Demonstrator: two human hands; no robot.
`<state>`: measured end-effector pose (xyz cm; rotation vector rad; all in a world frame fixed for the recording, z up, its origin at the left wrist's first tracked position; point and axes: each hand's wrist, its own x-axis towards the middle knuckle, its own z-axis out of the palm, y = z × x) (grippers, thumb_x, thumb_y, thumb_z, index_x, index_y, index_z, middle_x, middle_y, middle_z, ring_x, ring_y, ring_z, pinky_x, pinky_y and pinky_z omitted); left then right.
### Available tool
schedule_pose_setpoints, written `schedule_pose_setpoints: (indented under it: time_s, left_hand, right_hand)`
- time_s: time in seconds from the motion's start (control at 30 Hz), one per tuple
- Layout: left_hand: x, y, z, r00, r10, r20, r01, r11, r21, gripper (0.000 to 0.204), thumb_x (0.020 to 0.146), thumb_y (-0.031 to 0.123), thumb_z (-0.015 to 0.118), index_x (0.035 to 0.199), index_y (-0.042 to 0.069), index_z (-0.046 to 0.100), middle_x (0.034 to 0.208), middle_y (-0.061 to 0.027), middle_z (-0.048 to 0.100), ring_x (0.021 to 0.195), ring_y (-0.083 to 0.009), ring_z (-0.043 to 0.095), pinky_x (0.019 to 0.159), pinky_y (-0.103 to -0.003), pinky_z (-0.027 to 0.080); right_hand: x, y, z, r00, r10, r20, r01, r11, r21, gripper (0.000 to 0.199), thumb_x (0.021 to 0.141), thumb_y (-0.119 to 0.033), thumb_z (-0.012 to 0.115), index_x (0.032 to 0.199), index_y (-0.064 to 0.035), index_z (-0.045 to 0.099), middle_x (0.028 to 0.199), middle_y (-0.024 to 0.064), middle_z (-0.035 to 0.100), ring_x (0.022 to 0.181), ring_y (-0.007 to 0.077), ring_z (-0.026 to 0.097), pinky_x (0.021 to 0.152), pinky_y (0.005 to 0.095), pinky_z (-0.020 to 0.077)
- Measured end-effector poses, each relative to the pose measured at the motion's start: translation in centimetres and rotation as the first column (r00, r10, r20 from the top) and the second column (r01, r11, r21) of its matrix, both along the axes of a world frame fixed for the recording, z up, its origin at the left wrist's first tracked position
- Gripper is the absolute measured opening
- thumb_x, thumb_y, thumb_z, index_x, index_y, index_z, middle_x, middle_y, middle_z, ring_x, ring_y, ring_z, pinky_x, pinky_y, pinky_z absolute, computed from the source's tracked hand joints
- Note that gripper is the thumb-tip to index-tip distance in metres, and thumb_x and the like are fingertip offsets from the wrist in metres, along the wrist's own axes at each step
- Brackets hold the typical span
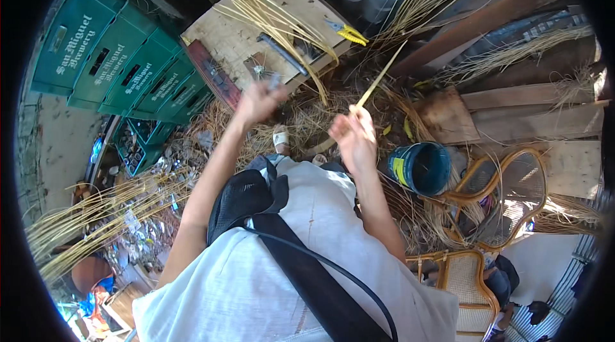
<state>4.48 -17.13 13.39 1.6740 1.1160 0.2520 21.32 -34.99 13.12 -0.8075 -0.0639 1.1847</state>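
Right hand (354, 135) pinches the lower end of a long pale rattan strip (379, 79), fingers closed around it so the strip angles up and away toward the wooden board (243, 37) — held clear of the lap, likely to keep its length free. Left hand (258, 102) is raised near the board's edge, fingers curled around something small and grey, motion-blurred — I cannot tell what it is. More loose strips, a dark metal tool (282, 53) and yellow-handled pliers (349, 34) lie on the board within reach; a blue bucket (419, 167) stands just right of the knee, green crates (122, 63) stacked left.
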Motion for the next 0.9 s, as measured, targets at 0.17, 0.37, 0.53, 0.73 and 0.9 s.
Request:
schedule_pose_setpoints:
  time_s: [0.17, 0.37, 0.53, 0.73, 0.9]
  left_hand:
    - [0.5, -6.5, 2.7, 0.855, -0.078, 0.514, 0.404, 0.721, -0.563, 0.032, 0.096, 0.032, 0.050, 0.112, 0.006, 0.061, 0.083, -0.0035, 0.067, 0.069, -0.0074, 0.064, 0.040, -0.017, 0.037]
    - [-16.4, -5.1, 5.6, 0.987, 0.080, -0.138, -0.121, 0.939, -0.323, 0.028, 0.085, 0.031, 0.067, 0.093, 0.005, 0.067, 0.066, 0.0026, 0.058, 0.053, -0.0048, 0.052, 0.040, -0.020, 0.036]
    - [-23.1, -7.3, 7.0, 0.931, 0.007, -0.366, -0.119, 0.951, -0.284, 0.031, 0.077, 0.038, 0.074, 0.089, 0.009, 0.073, 0.064, 0.0011, 0.061, 0.049, -0.0053, 0.049, 0.039, -0.022, 0.035]
    - [-8.9, -9.4, 7.4, 0.973, -0.231, -0.008, 0.231, 0.972, -0.050, 0.030, 0.083, 0.034, 0.069, 0.087, 0.005, 0.072, 0.066, -0.0049, 0.065, 0.059, -0.0139, 0.059, 0.059, -0.032, 0.047]
    - [-7.0, -6.7, 10.1, 0.967, -0.205, -0.149, 0.225, 0.965, 0.132, 0.028, 0.083, 0.030, 0.069, 0.085, 0.002, 0.069, 0.061, -0.0017, 0.059, 0.056, -0.0075, 0.051, 0.051, -0.027, 0.042]
  right_hand:
    - [3.3, 6.3, 1.5, 1.000, -0.015, -0.010, 0.017, 0.927, 0.375, 0.015, 0.095, -0.015, 0.050, 0.108, -0.0098, 0.046, 0.093, 0.0148, 0.059, 0.081, 0.0238, 0.059, 0.074, 0.0376, 0.0512]
    - [24.8, -0.8, -0.9, 0.819, -0.370, 0.438, 0.373, 0.924, 0.084, 0.027, 0.092, -0.016, 0.052, 0.114, -0.0032, 0.042, 0.100, 0.0236, 0.060, 0.083, 0.0310, 0.062, 0.070, 0.0426, 0.0567]
    - [38.1, -12.0, -5.9, -0.045, 0.552, 0.833, 0.783, 0.538, -0.314, 0.037, 0.080, -0.031, 0.060, 0.099, 0.0012, 0.056, 0.092, 0.0258, 0.063, 0.082, 0.0363, 0.063, 0.072, 0.0477, 0.0484]
    - [9.5, 1.3, 2.9, -0.101, 0.475, 0.874, -0.148, 0.862, -0.485, 0.035, 0.088, -0.029, 0.055, 0.109, -0.0024, 0.065, 0.108, 0.0157, 0.066, 0.103, 0.0276, 0.062, 0.089, 0.0336, 0.0465]
    - [-2.1, 1.8, 4.4, 0.158, 0.409, 0.899, -0.551, 0.792, -0.263, 0.025, 0.091, -0.025, 0.058, 0.096, -0.0013, 0.064, 0.079, 0.0093, 0.066, 0.073, 0.0179, 0.064, 0.065, 0.0303, 0.0486]
